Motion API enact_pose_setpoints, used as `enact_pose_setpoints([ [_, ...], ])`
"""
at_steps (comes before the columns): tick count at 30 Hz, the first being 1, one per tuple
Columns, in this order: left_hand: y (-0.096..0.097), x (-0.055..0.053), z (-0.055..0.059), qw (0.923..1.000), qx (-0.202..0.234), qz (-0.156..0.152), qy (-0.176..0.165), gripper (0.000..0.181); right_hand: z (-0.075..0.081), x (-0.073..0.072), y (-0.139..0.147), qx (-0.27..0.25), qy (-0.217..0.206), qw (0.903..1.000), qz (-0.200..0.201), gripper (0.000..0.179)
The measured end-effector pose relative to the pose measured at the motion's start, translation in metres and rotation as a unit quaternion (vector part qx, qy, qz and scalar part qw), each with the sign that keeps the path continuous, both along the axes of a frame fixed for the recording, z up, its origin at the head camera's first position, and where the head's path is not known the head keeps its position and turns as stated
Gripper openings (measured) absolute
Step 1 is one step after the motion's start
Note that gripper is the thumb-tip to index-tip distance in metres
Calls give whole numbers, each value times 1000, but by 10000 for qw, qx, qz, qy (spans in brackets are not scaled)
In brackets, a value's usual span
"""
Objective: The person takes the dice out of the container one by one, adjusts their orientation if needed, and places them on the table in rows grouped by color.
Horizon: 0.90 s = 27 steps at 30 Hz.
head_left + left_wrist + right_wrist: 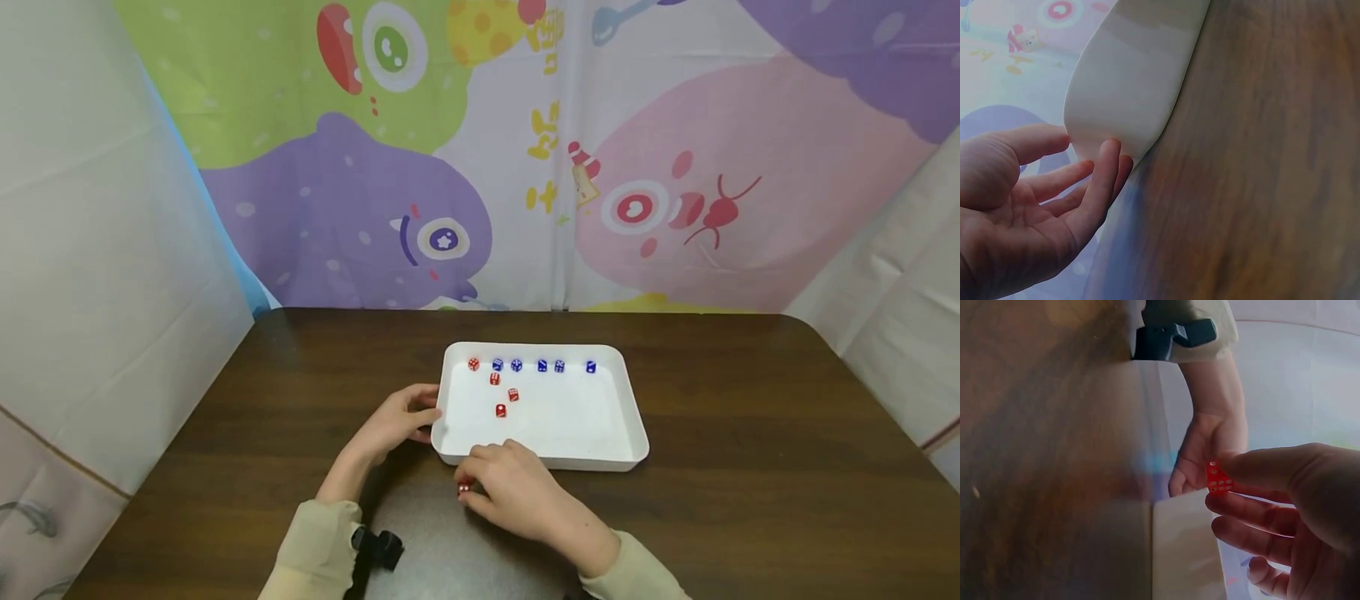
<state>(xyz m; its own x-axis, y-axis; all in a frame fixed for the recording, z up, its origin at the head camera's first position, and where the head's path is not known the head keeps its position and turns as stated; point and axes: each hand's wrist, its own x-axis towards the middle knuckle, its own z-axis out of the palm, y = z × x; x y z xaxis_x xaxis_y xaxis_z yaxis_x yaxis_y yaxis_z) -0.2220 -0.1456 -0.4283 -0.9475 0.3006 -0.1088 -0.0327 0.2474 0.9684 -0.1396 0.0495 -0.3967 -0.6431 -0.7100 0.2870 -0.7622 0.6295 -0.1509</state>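
Observation:
A white rectangular tray (577,421) lies on the table with several blue dice (559,367) in a row along its far wall. A red die (473,364) sits at that row's left end, and three more red dice (513,395) lie nearer. My left hand (399,421) touches the tray's left end, thumb at the rim and loosely extended fingers against the outer wall (1119,94). Just in front of the tray's near wall, my right hand (517,492) pinches another red die (1218,477) between thumb and fingertips.
The dark wooden table (735,467) spreads around the tray. Behind it hangs a curtain (525,250) printed with cartoon monsters, and pale fabric (97,208) hangs at the sides. A black strap device (378,547) is on the left wrist.

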Motion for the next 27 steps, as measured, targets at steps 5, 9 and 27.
enact_pose_setpoints([
  [5,-1,0,-2,10000,-3,-23,-28,43,-5,3,-3,78,-7,9999,146,7],
  [9,-2,1,-3,10000,29,-9,-71,43,-9,5,-5,81,127,9996,256,6],
  [27,0,-1,-1,9999,-17,-1,-135,43,-15,4,-5,486,-335,9979,255,11],
])
